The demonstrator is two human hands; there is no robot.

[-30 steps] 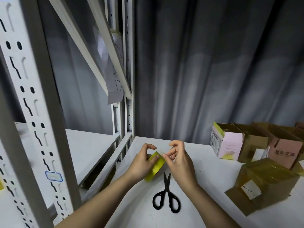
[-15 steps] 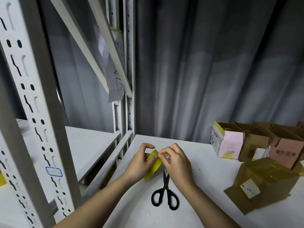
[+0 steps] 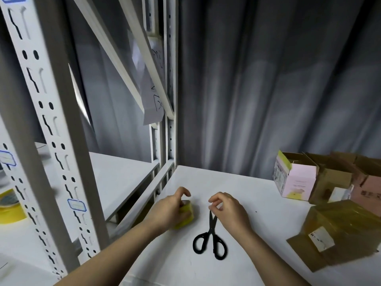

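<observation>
A white surface is seen beside a grey perforated metal shelf rack. On the surface's right, a tape-wrapped brown cardboard box is set in front of a pink carton. A yellowish roll of clear tape is held down on the surface by the left grip, curled around it. The right grip is narrowed, thumb and forefinger nearly meeting, just above the tips of black-handled scissors.
</observation>
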